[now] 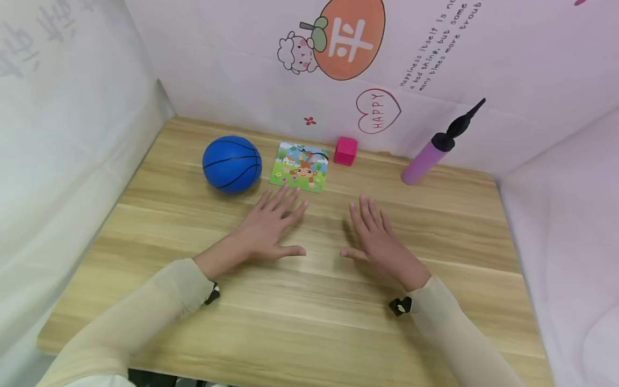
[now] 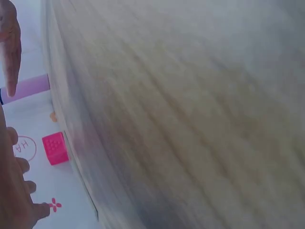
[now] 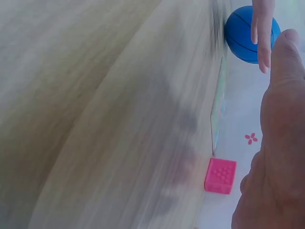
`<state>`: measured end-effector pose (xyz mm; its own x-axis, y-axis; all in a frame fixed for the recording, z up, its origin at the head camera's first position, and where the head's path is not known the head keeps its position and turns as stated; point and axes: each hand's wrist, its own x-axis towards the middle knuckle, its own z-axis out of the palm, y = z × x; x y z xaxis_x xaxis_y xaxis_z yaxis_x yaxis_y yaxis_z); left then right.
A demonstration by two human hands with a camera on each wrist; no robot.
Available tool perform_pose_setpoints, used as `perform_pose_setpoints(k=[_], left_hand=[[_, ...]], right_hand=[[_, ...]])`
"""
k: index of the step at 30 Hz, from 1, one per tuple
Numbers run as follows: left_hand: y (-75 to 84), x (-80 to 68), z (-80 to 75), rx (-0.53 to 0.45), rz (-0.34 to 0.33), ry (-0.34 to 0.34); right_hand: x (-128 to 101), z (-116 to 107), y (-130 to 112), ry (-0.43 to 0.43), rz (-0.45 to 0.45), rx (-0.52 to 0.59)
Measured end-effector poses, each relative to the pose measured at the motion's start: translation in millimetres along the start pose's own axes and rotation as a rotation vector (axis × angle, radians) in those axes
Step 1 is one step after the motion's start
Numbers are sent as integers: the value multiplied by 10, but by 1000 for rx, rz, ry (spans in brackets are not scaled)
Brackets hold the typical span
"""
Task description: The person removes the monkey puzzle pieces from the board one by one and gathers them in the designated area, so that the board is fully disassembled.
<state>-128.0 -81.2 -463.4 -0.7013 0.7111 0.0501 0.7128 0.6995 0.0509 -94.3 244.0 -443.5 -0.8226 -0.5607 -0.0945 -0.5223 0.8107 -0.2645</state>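
left hand [image 1: 268, 230]: flat on table [image 1: 145, 258], fingers spread, holds nothing
right hand [image 1: 379, 242]: same, empty
puzzle card [image 1: 301, 166]: just beyond your left fingertips; likely thin, light, stiff, so pinch an edge

Bright, even light fills the head view, sharp throughout, with only faint soft shadows under the hands [image 1: 326, 236] on the tabletop [image 1: 309, 322]. Its edges bow slightly. Both wrist views are heavily blurred, the wood grain streaked.
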Motion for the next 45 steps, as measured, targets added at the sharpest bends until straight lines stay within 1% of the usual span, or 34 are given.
perform_pose_setpoints(k=[3, 8, 10, 15, 18, 21, 29, 32, 35, 41, 45], left_hand=[[-32, 31, 31, 7, -52, -24], [-80, 120, 100, 21, -129, -89], [-84, 165, 117, 26, -143, -102], [-90, 282, 145, 2, -162, -120], [-114, 361, 165, -10, -182, -129], [-145, 407, 182, -10, -210, -140], [-213, 495, 207, 6, -284, -192], [-236, 521, 217, 17, -306, -237], [-243, 534, 215, 19, -311, -265], [-230, 552, 154, 33, -309, -271], [-140, 534, 104, 26, -285, -295]], right_hand=[[140, 34, 17, -2, -4, -11], [425, 113, 43, -21, -23, -34], [550, 136, 34, -30, -33, -43], [864, 180, 4, -54, -52, -63], [1017, 185, 19, -72, -57, -84], [1134, 180, 26, -95, -63, -107], [1242, 184, 23, -136, -71, -117], [1267, 204, 33, -153, -90, -118], [1281, 216, 32, -163, -94, -111], [1289, 202, 32, -153, -79, -112], [1178, 194, 21, -153, -88, -131]])
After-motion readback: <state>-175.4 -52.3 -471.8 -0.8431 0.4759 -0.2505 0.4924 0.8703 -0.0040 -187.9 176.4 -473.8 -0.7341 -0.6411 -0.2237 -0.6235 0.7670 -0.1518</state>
